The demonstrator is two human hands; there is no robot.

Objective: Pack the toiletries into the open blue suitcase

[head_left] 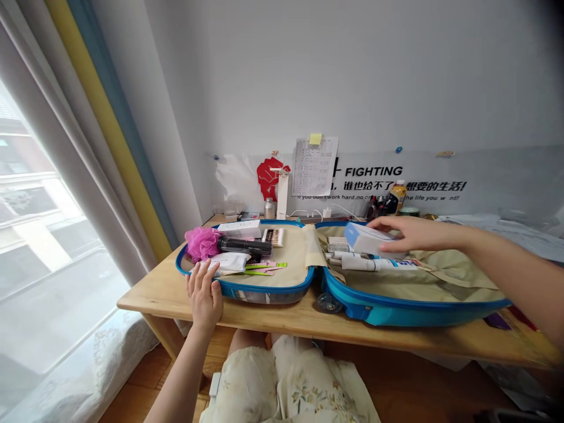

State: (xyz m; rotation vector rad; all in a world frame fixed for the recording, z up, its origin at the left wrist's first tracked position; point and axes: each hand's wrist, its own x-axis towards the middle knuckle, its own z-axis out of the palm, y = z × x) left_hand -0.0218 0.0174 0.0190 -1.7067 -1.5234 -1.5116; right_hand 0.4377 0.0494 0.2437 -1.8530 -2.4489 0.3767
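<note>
A blue suitcase (414, 314) lies unfolded on the wooden table. My right hand (408, 234) grips a small white and blue box (368, 238) above the right half. Beneath it are several white tubes (359, 262), one with blue and red print. My left hand (205, 294) rests on the front rim of the left half, its fingers apart, beside a white soft packet (227, 262). That half also holds a pink bath puff (201, 243), a black cylinder (244, 245), a white box (239, 229), a pack of cotton swabs (274, 237) and green-handled items (264, 268).
The table (152, 296) runs along a grey wall. Behind the suitcase stand a white lamp (282, 194), a small metallic bottle (269, 208) and a yellow bottle (397, 197). A printed sheet (314, 167) hangs on the wall. Curtains (83, 117) and a window are at left.
</note>
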